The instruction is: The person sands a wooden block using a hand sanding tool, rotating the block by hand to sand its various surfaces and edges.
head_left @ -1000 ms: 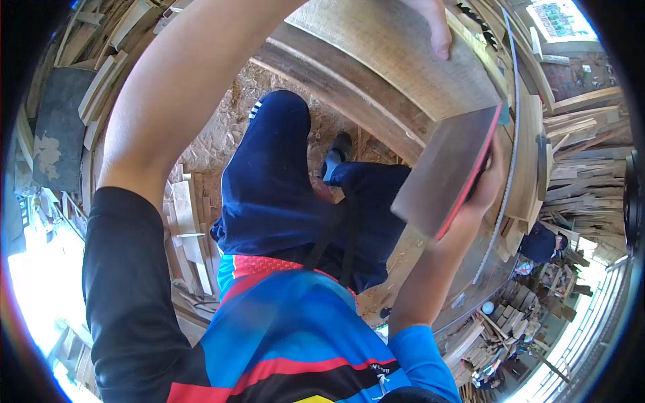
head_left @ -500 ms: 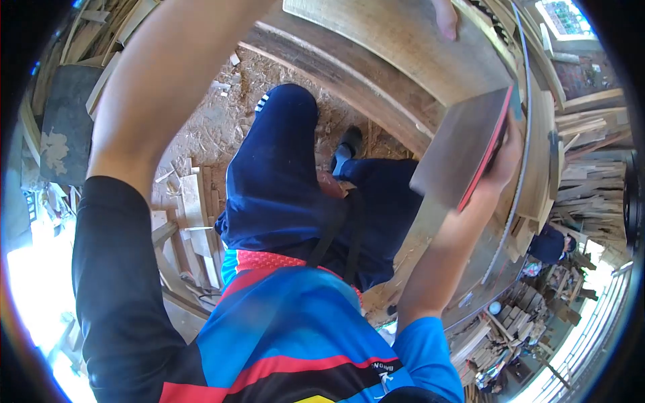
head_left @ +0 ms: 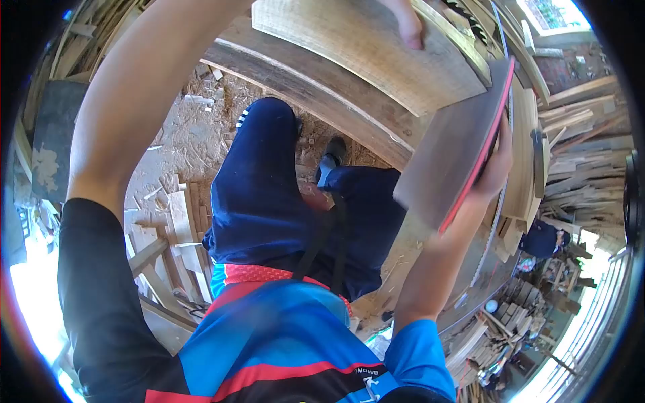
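My right hand is wrapped round the back of a flat, grey-brown rectangular board tool with a red edge. Its broad face is tilted toward me and slightly blurred, and what my fingers hold behind it is hidden. Beyond the tool's upper end is a wide pale wooden board. At the top of the view, my left hand rests against that board's face with fingers extended. Part of the left hand and its wrist lie outside the frame.
A long wooden beam runs below the board, above a floor of shavings. Scrap wood lies at my left. Stacked planks, a thin pale strip and another person are at right.
Most of the scene has shifted left as my head moved. The red-edged tool has moved slightly up and right relative to the wooden board. My left hand stays at the same place on the board.
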The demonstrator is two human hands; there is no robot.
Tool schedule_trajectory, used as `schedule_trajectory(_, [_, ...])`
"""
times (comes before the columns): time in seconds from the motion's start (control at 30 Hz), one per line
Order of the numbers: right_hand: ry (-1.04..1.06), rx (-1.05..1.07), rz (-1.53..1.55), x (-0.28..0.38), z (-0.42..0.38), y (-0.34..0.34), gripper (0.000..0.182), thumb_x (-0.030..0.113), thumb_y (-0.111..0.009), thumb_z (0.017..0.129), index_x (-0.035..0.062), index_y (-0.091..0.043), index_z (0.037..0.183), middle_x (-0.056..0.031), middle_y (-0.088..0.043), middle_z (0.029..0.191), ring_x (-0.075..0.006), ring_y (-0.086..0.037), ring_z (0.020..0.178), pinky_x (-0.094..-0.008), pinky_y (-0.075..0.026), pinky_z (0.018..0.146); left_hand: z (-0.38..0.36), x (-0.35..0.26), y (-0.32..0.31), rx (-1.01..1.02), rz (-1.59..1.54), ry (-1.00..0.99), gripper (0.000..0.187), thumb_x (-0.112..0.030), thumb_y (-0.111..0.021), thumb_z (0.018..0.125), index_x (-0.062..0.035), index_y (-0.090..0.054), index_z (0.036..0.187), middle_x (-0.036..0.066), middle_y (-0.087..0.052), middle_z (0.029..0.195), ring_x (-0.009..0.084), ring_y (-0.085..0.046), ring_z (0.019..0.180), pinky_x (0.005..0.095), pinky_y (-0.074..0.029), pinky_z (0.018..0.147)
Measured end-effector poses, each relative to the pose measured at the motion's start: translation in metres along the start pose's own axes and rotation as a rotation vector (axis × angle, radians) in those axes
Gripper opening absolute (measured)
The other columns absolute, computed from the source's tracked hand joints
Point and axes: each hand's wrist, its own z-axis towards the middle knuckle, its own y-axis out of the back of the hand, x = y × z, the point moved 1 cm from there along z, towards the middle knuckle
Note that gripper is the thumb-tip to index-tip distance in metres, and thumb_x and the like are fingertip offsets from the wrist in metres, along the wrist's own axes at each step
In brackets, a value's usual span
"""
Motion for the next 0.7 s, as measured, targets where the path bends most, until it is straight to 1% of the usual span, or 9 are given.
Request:
schedule_trajectory(0.03, [0.017,-0.023,-0.035,0.006,0.007,-0.003,0.041,0.044,-0.053,0.105,0.0107,-0.063,0.084,0.0048,-0.038,0.048,-0.009,-0.031,0.033,-0.0245,-0.026,0.03,-0.002,-0.004,0.003,0.023,0.03,0.044,0.081,-0.069,-0.081,0.065,0.0026,-0.08,0.103,0.022,-0.074,0.118,0.0327,-0.068,0.114,0.04,-0.05,0.098])
schedule_trajectory(0.13, [-0.042,0.12,0.092,0.007,0.01,-0.008,0.043,0.045,-0.052,0.105,0.0099,-0.061,0.081,0.0047,-0.038,0.049,-0.0096,-0.032,0.033,-0.0254,-0.027,0.03,-0.001,0.001,0.003,0.024,-0.02,0.057,0.08,-0.071,-0.079,0.066,-0.0015,-0.081,0.104,0.022,-0.074,0.117,0.0332,-0.07,0.109,0.0396,-0.051,0.095])
schedule_trajectory(0.23, [-0.08,0.227,0.145,-0.006,-0.02,0.0,0.046,0.046,-0.049,0.106,0.0086,-0.061,0.081,0.0043,-0.037,0.049,-0.0103,-0.031,0.032,-0.0261,-0.027,0.03,0.012,0.019,-0.007,-0.014,-0.071,-0.043,0.081,-0.072,-0.078,0.066,0.0011,-0.08,0.102,0.023,-0.074,0.114,0.0326,-0.07,0.106,0.0397,-0.052,0.093])
schedule_trajectory(0.27, [-0.054,0.071,0.054,-0.012,-0.032,0.0,0.048,0.046,-0.046,0.106,0.0078,-0.062,0.082,0.004,-0.037,0.048,-0.0108,-0.031,0.032,-0.0264,-0.027,0.029,0.014,0.021,-0.01,-0.023,-0.084,-0.062,0.081,-0.072,-0.078,0.066,0.0016,-0.08,0.102,0.023,-0.074,0.113,0.0322,-0.071,0.104,0.0398,-0.052,0.092])
schedule_trajectory(0.4, [-0.058,0.039,0.081,-0.02,-0.035,0.003,0.047,0.048,-0.049,0.105,0.0098,-0.062,0.081,0.0039,-0.036,0.048,-0.0104,-0.031,0.032,-0.0261,-0.025,0.03,0.0,-0.002,-0.007,-0.033,0.0,0.071,0.074,-0.069,-0.079,0.067,0.0005,-0.081,0.093,0.018,-0.075,0.097,0.0285,-0.07,0.089,0.0399,-0.051,0.081])
schedule_trajectory(0.47, [0.018,-0.011,0.027,-0.011,-0.011,-0.004,0.045,0.048,-0.053,0.104,0.0121,-0.059,0.078,0.0039,-0.036,0.049,-0.01,-0.031,0.033,-0.0257,-0.026,0.031,-0.002,-0.008,-0.007,-0.009,0.028,0.096,0.07,-0.068,-0.079,0.068,-0.0006,-0.08,0.087,0.015,-0.074,0.087,0.0262,-0.069,0.081,0.0401,-0.05,0.076])
schedule_trajectory(0.53, [-0.005,0.005,0.041,-0.003,0.01,-0.001,0.044,0.048,-0.055,0.103,0.013,-0.058,0.077,0.0039,-0.037,0.049,-0.0099,-0.032,0.033,-0.0256,-0.026,0.031,-0.004,-0.003,-0.006,0.01,0.01,0.043,0.066,-0.067,-0.079,0.069,-0.0015,-0.078,0.081,0.012,-0.072,0.079,0.0247,-0.066,0.074,0.0402,-0.049,0.071])
schedule_trajectory(0.63, [-0.099,0.141,0.167,-0.001,0.018,-0.007,0.044,0.048,-0.056,0.103,0.0131,-0.057,0.076,0.0034,-0.038,0.05,-0.0101,-0.034,0.034,-0.0262,-0.027,0.031,-0.013,-0.005,-0.007,-0.018,-0.006,0.038,0.063,-0.066,-0.078,0.072,-0.0026,-0.075,0.074,0.009,-0.07,0.072,0.023,-0.064,0.07,0.0399,-0.048,0.068])
schedule_trajectory(0.7, [-0.069,0.217,0.161,-0.015,0.013,0.007,0.046,0.049,-0.054,0.103,0.0128,-0.056,0.074,0.0027,-0.039,0.05,-0.0104,-0.035,0.033,-0.027,-0.028,0.031,-0.019,-0.009,-0.003,0.017,-0.005,0.032,0.062,-0.064,-0.078,0.073,-0.0033,-0.078,0.083,0.013,-0.072,0.078,0.0262,-0.068,0.075,0.0409,-0.05,0.073])
